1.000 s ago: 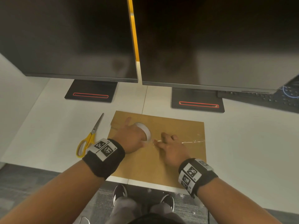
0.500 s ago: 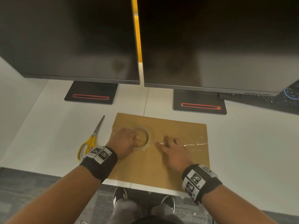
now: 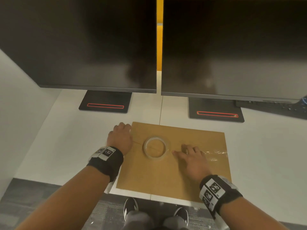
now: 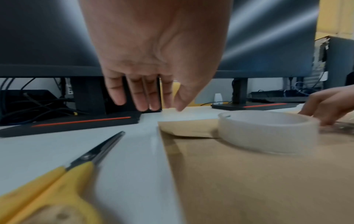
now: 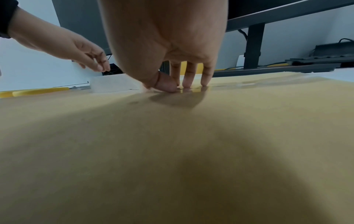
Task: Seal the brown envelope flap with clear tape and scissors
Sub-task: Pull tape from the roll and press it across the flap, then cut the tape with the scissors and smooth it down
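The brown envelope (image 3: pixel 166 173) lies flat on the white desk. A clear tape roll (image 3: pixel 155 147) lies flat on it, near the left end of the flap seam. A shiny strip of tape (image 3: pixel 216 153) runs from the roll to the envelope's right edge. My right hand (image 3: pixel 184 151) presses that strip down with straight fingers (image 5: pixel 186 84) and thumb. My left hand (image 3: pixel 120 136) hovers empty over the envelope's left edge, fingers (image 4: pixel 143 104) hanging straight. The yellow-handled scissors (image 4: pixel 76 166) lie on the desk under it, hidden in the head view. The flap corner (image 4: pixel 182 130) lifts slightly.
Two dark monitors (image 3: pixel 83 47) on black stands (image 3: pixel 105 103) fill the back of the desk (image 3: pixel 58 138). A keyboard (image 3: pixel 282 110) sits at the far right. The desk's front edge runs just below the envelope, above my shoes.
My left hand has let go of the tape roll and moved left to the envelope's edge above the scissors. The roll now lies flat. My right hand keeps pressing the strip.
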Available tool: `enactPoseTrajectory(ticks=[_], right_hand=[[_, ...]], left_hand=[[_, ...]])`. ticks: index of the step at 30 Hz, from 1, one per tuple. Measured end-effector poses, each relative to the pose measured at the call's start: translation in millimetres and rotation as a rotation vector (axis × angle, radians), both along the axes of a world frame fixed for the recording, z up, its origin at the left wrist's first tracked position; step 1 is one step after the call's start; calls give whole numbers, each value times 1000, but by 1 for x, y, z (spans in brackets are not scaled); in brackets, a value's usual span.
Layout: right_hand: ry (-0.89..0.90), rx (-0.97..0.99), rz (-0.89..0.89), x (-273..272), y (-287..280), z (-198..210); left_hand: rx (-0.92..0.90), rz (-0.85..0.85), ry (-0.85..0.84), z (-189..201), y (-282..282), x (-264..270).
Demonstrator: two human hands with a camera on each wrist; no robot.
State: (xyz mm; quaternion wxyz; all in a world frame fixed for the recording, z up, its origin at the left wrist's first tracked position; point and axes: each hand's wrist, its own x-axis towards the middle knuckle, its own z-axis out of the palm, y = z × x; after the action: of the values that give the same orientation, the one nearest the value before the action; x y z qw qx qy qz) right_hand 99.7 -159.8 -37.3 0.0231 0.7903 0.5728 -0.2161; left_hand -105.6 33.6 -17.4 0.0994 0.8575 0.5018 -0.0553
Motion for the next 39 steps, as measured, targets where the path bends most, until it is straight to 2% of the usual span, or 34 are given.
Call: enactPoseTrajectory(ticks=[3, 7, 14, 17, 22, 24, 26, 30, 35, 39], right_hand=[[-2, 27, -43, -4, 1, -1], [17, 48, -77, -7, 2, -1], [32, 33, -99, -7, 1, -3], [24, 38, -90, -6, 1, -3], [26, 45, -56, -3, -1, -2], [49, 35, -40, -1, -3, -1], [85, 54, -37, 2, -3, 0], [224, 217, -129, 7, 0, 4], [497, 430, -272, 9, 6, 22], [450, 496, -223, 16, 6, 30]], left_hand=[[-93, 170, 127, -7, 13, -10], [-143, 280, 134, -17, 22, -23], [-196, 304, -53, -24, 30, -34], [-251, 314, -70, -19, 30, -33], [-264, 174, -108, 2, 30, -21], [-265, 129, -178, 14, 28, -11], [-297, 102, -321, 26, 24, 2], [-460, 79, -632, 55, 2, 38], [-438, -35, -685, 73, -29, 89], [-518, 17, -785, 67, -45, 119]])
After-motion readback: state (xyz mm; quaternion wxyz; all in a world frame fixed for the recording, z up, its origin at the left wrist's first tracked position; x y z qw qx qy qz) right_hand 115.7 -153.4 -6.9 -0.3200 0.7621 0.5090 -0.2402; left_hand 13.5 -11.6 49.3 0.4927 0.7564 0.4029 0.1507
